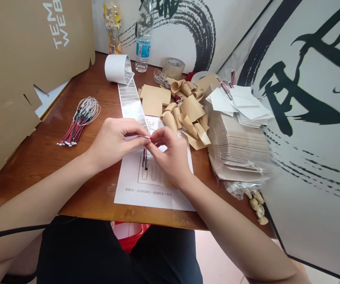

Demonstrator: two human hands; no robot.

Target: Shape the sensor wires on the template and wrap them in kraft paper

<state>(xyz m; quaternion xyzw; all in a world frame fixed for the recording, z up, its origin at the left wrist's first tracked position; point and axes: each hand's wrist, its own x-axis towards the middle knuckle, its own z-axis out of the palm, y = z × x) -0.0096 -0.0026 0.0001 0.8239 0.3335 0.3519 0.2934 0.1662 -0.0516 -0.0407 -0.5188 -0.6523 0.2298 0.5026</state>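
My left hand (pixel 115 136) and my right hand (pixel 171 154) meet fingertip to fingertip above a printed sheet (pixel 146 199). Both are closed in a pinch on a thin white strip (pixel 137 137), seen nearly edge-on; whether it is a label I cannot tell. Below the fingers, thin red and black wires (pixel 145 156) with a small dark end hang over the sheet's line drawing. The right hand covers part of that drawing. Behind my left hand, a strip of white labels (pixel 132 100) runs down from its roll (pixel 115 68).
A bundle of wire leads (pixel 79 122) lies left. Brown paper squares (pixel 156 96) and curled brown pieces (pixel 192 108) sit beyond the hands. Stacked white sheets (pixel 240 136) stand right, near shells (pixel 257 205). Behind are a water bottle (pixel 143 49), tape (pixel 173 68) and a cardboard panel (pixel 34 47).
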